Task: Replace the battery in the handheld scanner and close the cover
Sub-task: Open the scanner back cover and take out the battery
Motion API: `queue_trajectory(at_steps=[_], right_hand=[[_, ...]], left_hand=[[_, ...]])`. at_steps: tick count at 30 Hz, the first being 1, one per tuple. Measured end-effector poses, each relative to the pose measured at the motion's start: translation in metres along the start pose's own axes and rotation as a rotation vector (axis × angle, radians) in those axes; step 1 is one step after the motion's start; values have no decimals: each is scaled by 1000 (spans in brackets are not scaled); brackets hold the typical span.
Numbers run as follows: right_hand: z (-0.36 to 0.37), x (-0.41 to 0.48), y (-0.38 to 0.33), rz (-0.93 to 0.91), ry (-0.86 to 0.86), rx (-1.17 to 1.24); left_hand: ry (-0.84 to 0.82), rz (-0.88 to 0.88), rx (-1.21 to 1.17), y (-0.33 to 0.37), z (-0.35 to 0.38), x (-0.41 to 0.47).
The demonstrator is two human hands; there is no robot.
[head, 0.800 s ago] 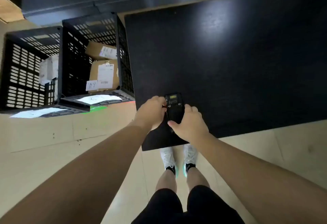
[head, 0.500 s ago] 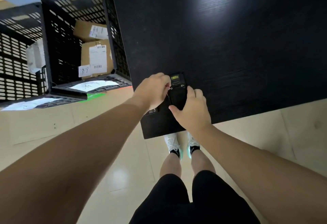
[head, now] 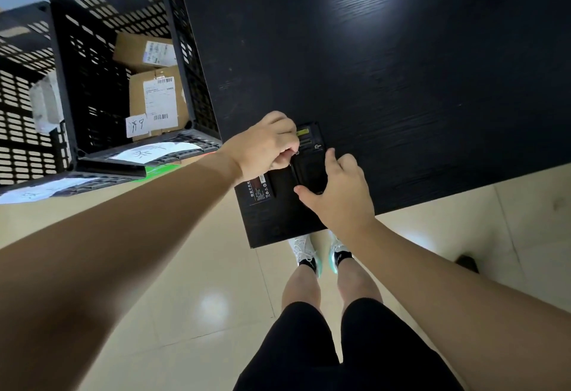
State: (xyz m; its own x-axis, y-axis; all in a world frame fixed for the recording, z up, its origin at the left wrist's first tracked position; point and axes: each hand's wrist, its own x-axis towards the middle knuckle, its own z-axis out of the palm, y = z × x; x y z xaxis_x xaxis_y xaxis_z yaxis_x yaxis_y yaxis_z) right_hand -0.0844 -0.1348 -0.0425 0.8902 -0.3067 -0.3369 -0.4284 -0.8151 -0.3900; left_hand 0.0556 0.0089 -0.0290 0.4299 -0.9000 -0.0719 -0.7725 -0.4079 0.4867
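Note:
The black handheld scanner point(head: 311, 160) lies back-up near the front left corner of the black table point(head: 401, 81), its battery bay open with a yellow label at the far end. My right hand point(head: 340, 196) clasps the scanner's near end, thumb on its left edge. A flat black battery point(head: 264, 188) with a red-striped label stands tilted along the scanner's left side. My left hand point(head: 265, 146) pinches the battery's far end, fingers curled. I see no separate cover.
Two black slotted crates point(head: 92, 59) stand on the floor left of the table, holding cardboard parcels point(head: 157, 97) with shipping labels. The table's front edge runs just behind my right wrist. My feet stand on the beige tiled floor point(head: 185, 267) below the corner.
The battery has come out of the scanner's bay and now leans to the left under my left hand. My right hand has slid down the scanner's near end.

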Motion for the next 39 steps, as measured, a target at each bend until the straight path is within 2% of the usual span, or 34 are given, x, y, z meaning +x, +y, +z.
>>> queue_trajectory(at_steps=[6, 19, 34, 39], right_hand=[[2, -1, 1, 5, 13, 19], [2, -1, 1, -12, 32, -12], [-1, -3, -1, -31, 33, -53], [1, -3, 0, -27, 42, -46]], left_hand=[[26, -8, -70, -9, 8, -1], [72, 49, -44, -8, 8, 0], [15, 232, 102, -18, 1, 9], [-5, 267, 84, -26, 0, 14]])
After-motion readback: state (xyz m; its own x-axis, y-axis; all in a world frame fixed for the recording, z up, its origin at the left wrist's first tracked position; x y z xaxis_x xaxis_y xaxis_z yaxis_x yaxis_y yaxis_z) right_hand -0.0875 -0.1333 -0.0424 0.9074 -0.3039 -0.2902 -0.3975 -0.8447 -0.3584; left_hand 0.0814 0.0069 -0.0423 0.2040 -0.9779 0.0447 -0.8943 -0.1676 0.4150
